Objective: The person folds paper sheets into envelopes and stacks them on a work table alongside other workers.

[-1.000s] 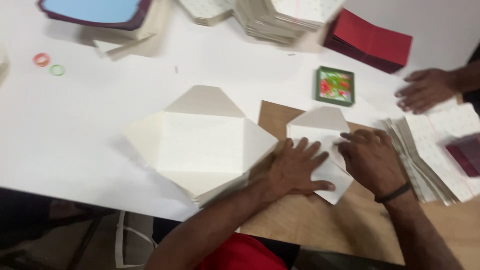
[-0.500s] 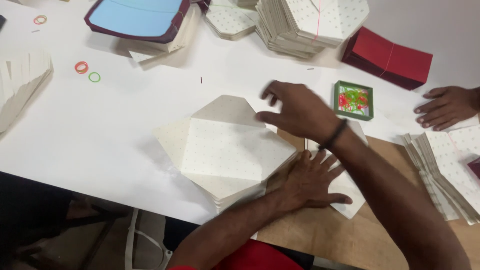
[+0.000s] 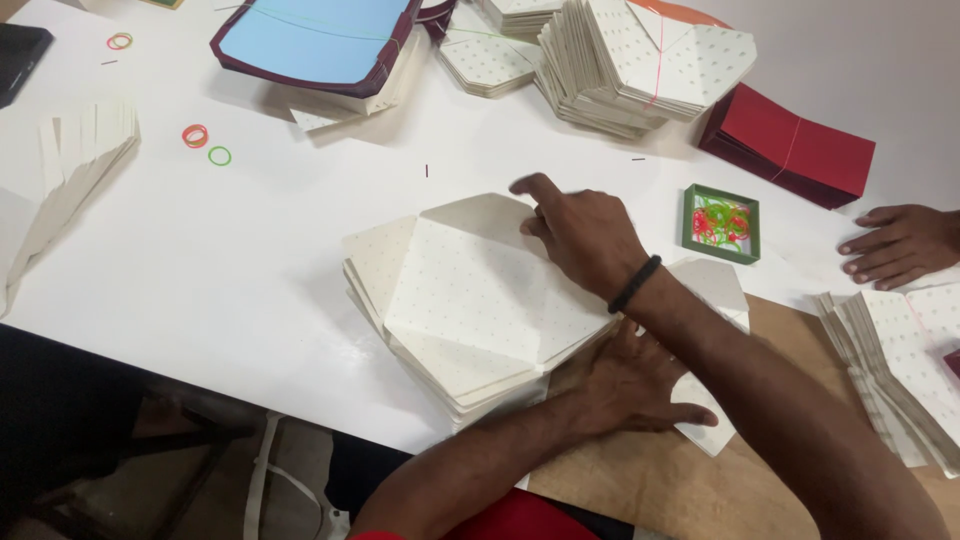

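The stack of cream dotted envelopes point(image 3: 470, 310) is lying near the front edge of the white table point(image 3: 250, 260), and just to its right the left hand point(image 3: 635, 385) is pressing flat, fingers spread and holding nothing, on a small folded envelope point(image 3: 715, 300) that is sitting on brown paper point(image 3: 690, 480). The right hand point(image 3: 585, 235), wearing a black wristband point(image 3: 635, 284), is reaching across and resting its loose fingers on the top flap of the stack, not gripping it. Farther back a green box of rubber bands point(image 3: 721, 222) is sitting, another person's hand point(image 3: 900, 243) is lying flat at the right, and a red stack of cards point(image 3: 790, 145) and more tied envelope piles point(image 3: 640, 60) are waiting at the far side.
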